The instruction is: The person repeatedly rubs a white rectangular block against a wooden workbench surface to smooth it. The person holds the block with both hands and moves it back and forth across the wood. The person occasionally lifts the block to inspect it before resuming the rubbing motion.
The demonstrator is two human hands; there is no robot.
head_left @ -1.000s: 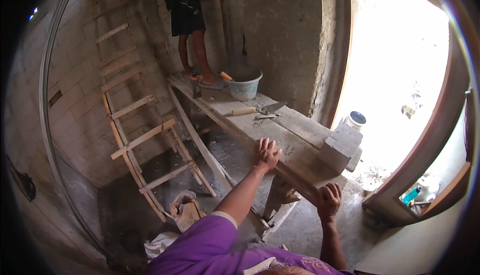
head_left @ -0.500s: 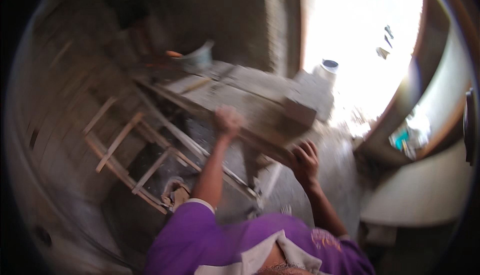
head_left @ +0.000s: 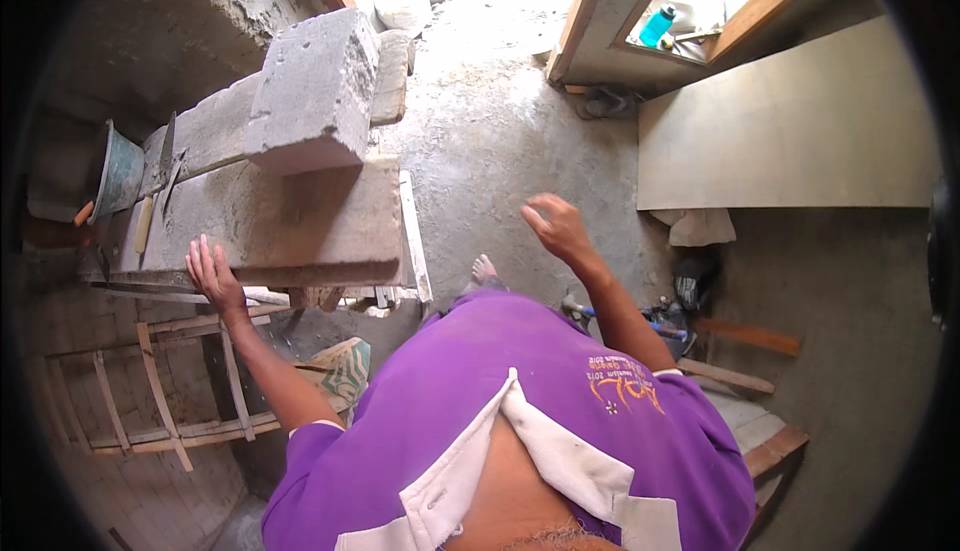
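My left hand rests with its fingers stretched out on the near edge of a dusty thick board, part of a raised work platform. A large pale grey block sits on the platform, beyond and to the right of that hand. Close to my left fingers lies a tool with a yellowish handle, beside dark flat blades. My right hand hangs in the air over the floor, right of the platform, fingers loosely bent and apart. Nothing shows in it.
A greyish bucket stands at the platform's left end. Wooden ladder-like frames lie low on the left. To the right are a large pale panel and timber pieces. A turquoise bottle stands in an opening; bright light enters at the top.
The view has swung right, so the platform now sits further left. My right hand has come off the platform edge into the air. My left hand stays at the edge, its fingers now spread.
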